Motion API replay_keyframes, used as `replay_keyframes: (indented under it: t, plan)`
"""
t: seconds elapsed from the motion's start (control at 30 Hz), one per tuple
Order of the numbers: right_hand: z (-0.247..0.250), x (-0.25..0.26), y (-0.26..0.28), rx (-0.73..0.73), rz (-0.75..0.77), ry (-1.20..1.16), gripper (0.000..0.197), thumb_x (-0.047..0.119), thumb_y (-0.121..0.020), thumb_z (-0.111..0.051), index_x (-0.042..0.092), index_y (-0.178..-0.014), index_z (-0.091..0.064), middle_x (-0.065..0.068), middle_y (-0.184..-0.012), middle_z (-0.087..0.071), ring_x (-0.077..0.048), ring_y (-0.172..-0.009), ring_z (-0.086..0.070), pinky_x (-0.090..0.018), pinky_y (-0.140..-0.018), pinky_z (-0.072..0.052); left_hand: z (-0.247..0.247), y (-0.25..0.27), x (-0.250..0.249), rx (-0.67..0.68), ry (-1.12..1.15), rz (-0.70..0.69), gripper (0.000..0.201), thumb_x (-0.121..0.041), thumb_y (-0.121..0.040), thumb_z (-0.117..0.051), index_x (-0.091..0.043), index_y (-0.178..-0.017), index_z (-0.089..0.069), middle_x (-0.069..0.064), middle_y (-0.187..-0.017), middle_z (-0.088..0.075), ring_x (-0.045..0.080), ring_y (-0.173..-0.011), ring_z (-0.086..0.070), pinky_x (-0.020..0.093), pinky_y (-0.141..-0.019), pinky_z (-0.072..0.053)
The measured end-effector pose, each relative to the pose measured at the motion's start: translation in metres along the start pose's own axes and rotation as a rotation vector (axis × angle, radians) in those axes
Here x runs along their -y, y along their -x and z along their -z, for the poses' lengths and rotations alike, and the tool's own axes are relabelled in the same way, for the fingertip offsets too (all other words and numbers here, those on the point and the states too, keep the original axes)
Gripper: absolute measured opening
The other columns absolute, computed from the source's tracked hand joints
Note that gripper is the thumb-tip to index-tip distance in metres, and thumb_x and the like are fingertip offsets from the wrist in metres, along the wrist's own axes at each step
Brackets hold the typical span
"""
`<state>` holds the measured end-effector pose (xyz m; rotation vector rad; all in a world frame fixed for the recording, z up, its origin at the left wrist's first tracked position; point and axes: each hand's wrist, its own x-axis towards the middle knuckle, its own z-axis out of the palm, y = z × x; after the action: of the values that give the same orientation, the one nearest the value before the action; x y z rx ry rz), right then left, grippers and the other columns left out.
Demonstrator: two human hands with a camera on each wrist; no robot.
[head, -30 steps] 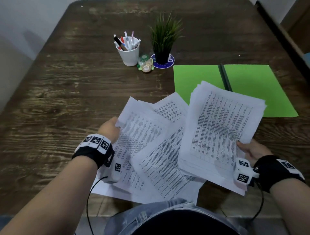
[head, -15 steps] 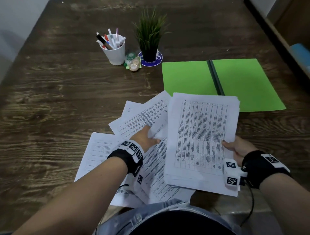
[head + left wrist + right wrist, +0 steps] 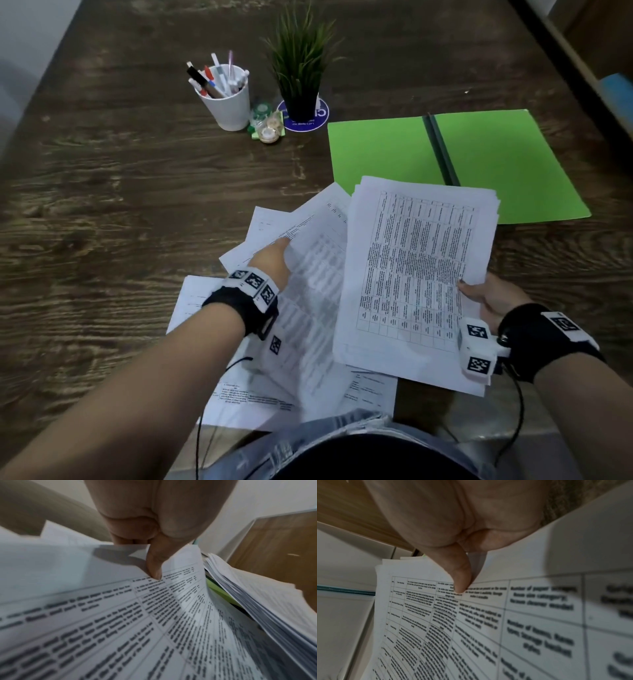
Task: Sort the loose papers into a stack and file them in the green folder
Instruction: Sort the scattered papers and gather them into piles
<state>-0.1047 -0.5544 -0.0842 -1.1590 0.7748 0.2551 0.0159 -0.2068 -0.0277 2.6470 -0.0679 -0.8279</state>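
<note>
We have the gathered stack of printed sheets (image 3: 416,274) in our right hand (image 3: 493,298), thumb on top near its right edge and the fingers presumably under it, so it hangs above the near edge of the wooden table (image 3: 120,205), its long axis running away from us and its far end overlapping the near edge of the open green folder (image 3: 496,164). Our left hand (image 3: 270,263) pinches the far corner of one loose sheet (image 3: 308,284); the left wrist view shows the thumb (image 3: 154,566) pressed on the printed side and curled fingers behind the lifted, bowing edge. That sheet lies just left of the stack, its long axis roughly parallel to it, so we judge the coming move to be a short carry to the right, onto or under the stack. The left hand is the nearer one to the remaining loose papers (image 3: 267,397), which fan out toward our lap, and the right is nearer the folder, which lies beyond and to the right of both hands. How many sheets are left we cannot count, since they overlap and our forearm and the stack cover part of them. The fingers under the stack are hidden, and the pinched sheet is blurred in the head view
</note>
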Motion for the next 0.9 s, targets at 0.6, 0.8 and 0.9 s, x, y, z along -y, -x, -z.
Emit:
replay_keyframes:
  t: [0.6, 0.8, 0.9]
  plan:
    - [-0.015, 0.002, -0.011, -0.14, -0.068, 0.121, 0.046, -0.009, -0.087, -0.051, 0.003, -0.131, -0.05, -0.019, -0.132, -0.056, -0.035, -0.123, -0.051, -0.057, -0.11, -0.031, 0.014, -0.068, -0.015, -0.091, -0.276, -0.011, 0.049, -0.043, -0.088, -0.056, -0.028, -0.134, -0.045, 0.007, -0.137, -0.03, 0.028, -0.129, -0.028, 0.041, -0.105, -0.033]
    - [-0.009, 0.0, -0.02, -0.185, -0.096, 0.258, 0.041, 0.0, -0.085, -0.06, 0.006, -0.125, -0.054, -0.014, -0.128, -0.06, -0.03, -0.12, -0.054, -0.053, -0.11, -0.033, 0.019, -0.08, -0.014, -0.01, -0.183, 0.003, 0.051, -0.038, -0.084, -0.066, -0.024, -0.13, -0.049, 0.008, -0.127, -0.035, 0.031, -0.117, -0.047, 0.039, -0.098, -0.042]
    - [-0.007, -0.001, -0.023, -0.178, -0.091, 0.26, 0.041, -0.001, -0.088, -0.057, 0.004, -0.128, -0.052, -0.012, -0.13, -0.057, -0.028, -0.122, -0.052, -0.052, -0.111, -0.031, 0.017, -0.079, -0.014, -0.01, -0.082, -0.035, 0.05, -0.028, -0.081, -0.071, -0.018, -0.128, -0.053, 0.005, -0.137, -0.036, 0.027, -0.115, -0.053, 0.032, -0.093, -0.045]
